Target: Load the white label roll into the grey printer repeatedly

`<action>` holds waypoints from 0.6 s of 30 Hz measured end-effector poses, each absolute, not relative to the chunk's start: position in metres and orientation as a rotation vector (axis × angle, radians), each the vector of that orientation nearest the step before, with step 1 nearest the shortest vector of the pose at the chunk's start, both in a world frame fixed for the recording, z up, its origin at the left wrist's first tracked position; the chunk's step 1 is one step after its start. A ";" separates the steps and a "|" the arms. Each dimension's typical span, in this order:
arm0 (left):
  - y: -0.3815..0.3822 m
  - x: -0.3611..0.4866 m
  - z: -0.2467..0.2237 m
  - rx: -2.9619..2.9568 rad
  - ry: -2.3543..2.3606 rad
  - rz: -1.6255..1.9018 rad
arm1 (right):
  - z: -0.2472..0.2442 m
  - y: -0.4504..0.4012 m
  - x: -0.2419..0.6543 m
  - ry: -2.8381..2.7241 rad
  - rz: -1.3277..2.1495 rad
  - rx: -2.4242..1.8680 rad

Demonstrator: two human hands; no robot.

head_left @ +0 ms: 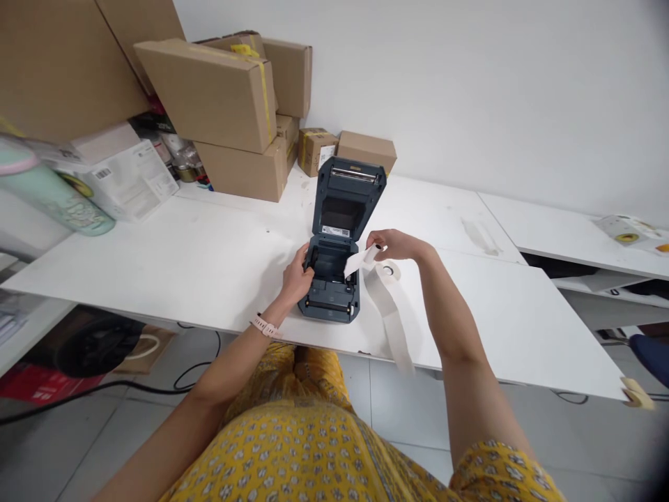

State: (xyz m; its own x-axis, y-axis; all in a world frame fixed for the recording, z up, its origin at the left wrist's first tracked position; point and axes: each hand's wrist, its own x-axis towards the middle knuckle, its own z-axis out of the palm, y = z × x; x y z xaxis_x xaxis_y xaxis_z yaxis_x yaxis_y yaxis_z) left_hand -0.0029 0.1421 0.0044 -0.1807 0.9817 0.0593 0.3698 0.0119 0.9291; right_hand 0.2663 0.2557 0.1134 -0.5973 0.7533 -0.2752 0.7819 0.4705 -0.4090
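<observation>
A dark grey label printer (328,291) stands at the table's front edge with its lid (348,202) swung up and its inside bare to view. My left hand (297,279) grips the printer's left side wall, thumb over the rim. Just right of the printer, my right hand (398,244) holds a small white paper roll (371,255) with a dark core end. Its loose paper end reaches over the printer's right side. Below that hand, a second label roll (391,270) lies on the table, and a paper strip (387,307) runs past the front edge.
Cardboard boxes (209,97) are stacked at the back left, with smaller boxes (368,148) behind the printer. A mint-green bottle (63,192) and a white box (128,181) stand at the left. Clear strips (481,236) lie on the white table (496,314). Cables (201,366) hang below.
</observation>
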 end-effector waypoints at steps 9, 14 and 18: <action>0.143 -0.002 0.006 1.418 1.631 1.180 | 0.084 0.287 0.242 2.430 -0.691 1.341; 0.142 -0.002 0.010 1.412 1.634 1.162 | 0.072 0.289 0.237 2.398 -0.767 1.328; 0.140 -0.001 0.011 1.404 1.617 1.170 | 0.080 0.277 0.279 2.560 -1.089 1.372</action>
